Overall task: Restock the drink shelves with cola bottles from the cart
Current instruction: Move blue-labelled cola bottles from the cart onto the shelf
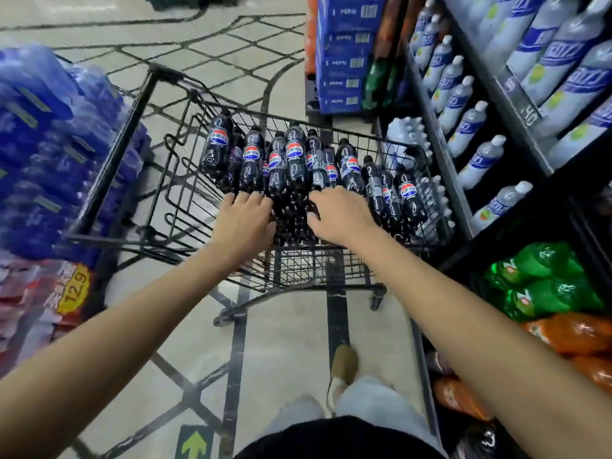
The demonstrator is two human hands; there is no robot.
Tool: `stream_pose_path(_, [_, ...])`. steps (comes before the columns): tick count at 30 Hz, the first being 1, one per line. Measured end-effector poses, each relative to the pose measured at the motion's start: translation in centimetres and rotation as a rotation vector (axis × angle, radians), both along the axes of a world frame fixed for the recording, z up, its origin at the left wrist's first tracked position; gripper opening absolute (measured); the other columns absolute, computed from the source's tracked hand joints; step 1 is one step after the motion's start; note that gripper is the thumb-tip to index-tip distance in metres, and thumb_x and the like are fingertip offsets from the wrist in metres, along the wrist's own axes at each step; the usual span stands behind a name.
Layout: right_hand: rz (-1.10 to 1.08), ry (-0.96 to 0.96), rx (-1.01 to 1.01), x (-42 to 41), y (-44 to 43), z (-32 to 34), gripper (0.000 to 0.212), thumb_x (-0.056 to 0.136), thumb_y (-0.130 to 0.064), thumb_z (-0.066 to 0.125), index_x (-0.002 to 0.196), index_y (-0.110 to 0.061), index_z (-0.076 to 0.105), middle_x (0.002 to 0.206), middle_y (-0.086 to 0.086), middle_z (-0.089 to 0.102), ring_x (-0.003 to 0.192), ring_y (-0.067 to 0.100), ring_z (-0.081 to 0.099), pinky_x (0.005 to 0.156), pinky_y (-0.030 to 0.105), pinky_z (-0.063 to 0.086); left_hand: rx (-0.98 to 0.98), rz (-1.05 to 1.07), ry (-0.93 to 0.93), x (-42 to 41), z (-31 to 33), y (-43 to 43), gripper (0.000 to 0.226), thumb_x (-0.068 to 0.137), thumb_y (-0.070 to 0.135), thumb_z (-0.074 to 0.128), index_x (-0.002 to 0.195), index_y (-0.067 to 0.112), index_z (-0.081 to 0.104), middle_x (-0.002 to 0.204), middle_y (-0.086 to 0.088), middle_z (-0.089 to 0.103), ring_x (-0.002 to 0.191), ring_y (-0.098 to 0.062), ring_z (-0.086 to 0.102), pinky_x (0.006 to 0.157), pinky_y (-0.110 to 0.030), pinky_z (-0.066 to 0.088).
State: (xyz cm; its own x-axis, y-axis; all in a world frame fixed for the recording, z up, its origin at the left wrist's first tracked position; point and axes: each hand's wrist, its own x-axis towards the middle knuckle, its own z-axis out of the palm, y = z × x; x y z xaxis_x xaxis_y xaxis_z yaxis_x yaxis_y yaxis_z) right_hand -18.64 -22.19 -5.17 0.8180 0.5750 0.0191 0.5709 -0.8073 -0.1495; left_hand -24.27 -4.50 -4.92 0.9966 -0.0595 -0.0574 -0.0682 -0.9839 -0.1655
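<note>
a: where are the cola bottles?
b: upright in the cart, mid frame, packed toward its right side, beside the shelves at right.
a: and the hands?
b: left hand and right hand both lie on the bottle tops at the lower edge of the pack, fingers bent over the caps.
a: grip clamped on one?
b: cannot tell for either; the fingertips are lost among the dark necks.
</note>
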Motion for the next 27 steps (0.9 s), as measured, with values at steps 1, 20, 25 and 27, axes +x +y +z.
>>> stream_pose_path(1, [0.013,0.020,0.004,1.5,0.3,0.0,0.022,0.096,-0.031,0.043,0.100,-0.012,0.055,0.089,0.002,0.057,0.091,0.024,0.056,0.064,0.032,0.040,0.001,0.030,0.003,1.0,-0.1,0.2,0.039,0.094,0.038,0.047,0.121,0.011,0.054,0.121,-0.009,0.058,0.114,-0.029,0.053,0.101,-0.043,0.036])
stream_pose_path(20, [0.048,0.237,-0.150,17.2,9.1,-3.8,0.015,0.096,-0.023,0.043,0.102,-0.014,0.053,0.092,0.005,0.054,0.087,0.027,0.053,0.066,0.034,0.039,-0.029,0.371,0.094,13.9,-5.4,11.0,0.040,0.092,0.035,0.049,0.123,0.010,0.050,0.128,-0.011,0.052,0.120,-0.029,0.048,0.101,-0.045,0.036])
stream_pose_path(25, [-0.187,0.315,-0.170,19.9,11.2,-6.1,0.040,0.096,-0.026,0.043,0.131,-0.009,0.047,0.130,0.012,0.051,0.116,0.029,0.050,0.088,0.040,0.048,-0.100,0.388,0.099,19.4,-6.2,14.9,0.055,0.092,0.038,0.052,0.134,0.005,0.041,0.135,-0.016,0.048,0.124,-0.033,0.046,0.101,-0.046,0.038])
stream_pose_path(27, [-0.288,0.335,-0.140,20.8,12.1,-7.2,0.045,0.096,-0.027,0.045,0.136,-0.007,0.041,0.132,0.013,0.047,0.121,0.028,0.046,0.092,0.042,0.046,-0.157,0.397,0.100,21.4,-6.9,16.3,0.064,0.093,0.039,0.053,0.140,0.002,0.033,0.140,-0.019,0.043,0.127,-0.035,0.044,0.103,-0.045,0.038])
